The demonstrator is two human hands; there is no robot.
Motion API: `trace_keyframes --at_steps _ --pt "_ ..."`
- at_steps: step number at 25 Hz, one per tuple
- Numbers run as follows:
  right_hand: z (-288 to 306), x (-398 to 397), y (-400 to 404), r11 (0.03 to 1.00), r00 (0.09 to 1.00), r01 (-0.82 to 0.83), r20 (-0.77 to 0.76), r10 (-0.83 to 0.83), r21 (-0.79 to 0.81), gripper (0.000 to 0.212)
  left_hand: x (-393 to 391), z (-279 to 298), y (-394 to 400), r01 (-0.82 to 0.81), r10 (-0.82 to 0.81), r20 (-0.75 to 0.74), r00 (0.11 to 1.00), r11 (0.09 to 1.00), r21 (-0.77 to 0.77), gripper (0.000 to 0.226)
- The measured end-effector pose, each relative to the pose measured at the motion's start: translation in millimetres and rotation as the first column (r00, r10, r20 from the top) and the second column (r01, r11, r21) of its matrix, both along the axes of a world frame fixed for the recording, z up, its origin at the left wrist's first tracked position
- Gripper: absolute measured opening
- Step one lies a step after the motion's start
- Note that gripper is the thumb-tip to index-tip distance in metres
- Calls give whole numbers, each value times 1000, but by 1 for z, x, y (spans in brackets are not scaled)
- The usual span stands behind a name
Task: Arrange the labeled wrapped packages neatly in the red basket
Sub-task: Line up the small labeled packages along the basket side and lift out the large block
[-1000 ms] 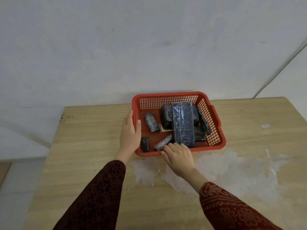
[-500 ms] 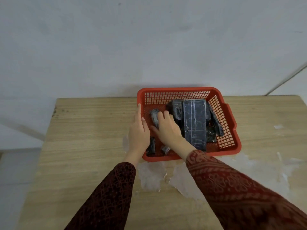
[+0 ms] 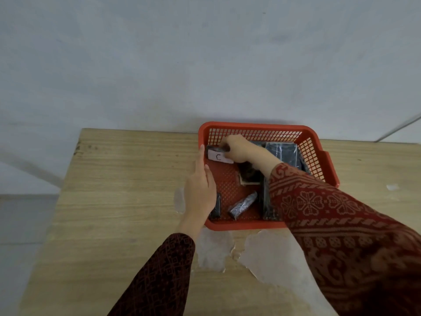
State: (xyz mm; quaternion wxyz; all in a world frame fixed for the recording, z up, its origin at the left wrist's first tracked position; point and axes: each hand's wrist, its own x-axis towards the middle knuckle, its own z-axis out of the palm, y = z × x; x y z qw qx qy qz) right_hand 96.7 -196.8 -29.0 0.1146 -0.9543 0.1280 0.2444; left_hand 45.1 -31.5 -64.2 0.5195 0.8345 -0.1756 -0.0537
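A red plastic basket (image 3: pixel 255 130) stands on the wooden table against the wall. My right hand (image 3: pixel 242 149) reaches into its far left corner and grips a small dark wrapped package with a white label marked C (image 3: pixel 218 156). My left hand (image 3: pixel 200 188) lies flat along the basket's left rim, fingers straight. Inside lie a large dark wrapped package (image 3: pixel 282 153) at the far right, a small silvery wrapped roll (image 3: pixel 242 205) near the front, a dark package (image 3: pixel 216 207) at the front left, and another dark package (image 3: pixel 248 174) partly under my right forearm.
The wooden table (image 3: pixel 127 190) has peeled white patches (image 3: pixel 268 256) in front of the basket. A pale wall rises directly behind the table. The table's left edge drops off to a grey floor.
My right hand went from the basket's front edge into the basket, took hold of the small package and carried it to the far left corner, label C now facing up. The left hand stayed on the rim.
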Motion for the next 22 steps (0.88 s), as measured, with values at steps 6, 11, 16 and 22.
trace_keyframes --at_steps 6,11,16,22 --pt "-19 -12 -3 994 977 -68 197 82 -81 51 3 -4 -1 -6 6 5 1000 1000 -12 50" --pt "-31 -18 4 956 942 -104 281 184 -276 37 2 -2 -1 -6 6 22 1000 1000 -21 50" --pt "-25 -59 25 999 902 -37 431 36 -5 34 3 -1 -1 5 -5 6 1000 1000 -29 50" --pt "-34 -112 72 940 970 151 137 -200 306 47 2 -1 1 12 -14 -53 999 999 -48 50"
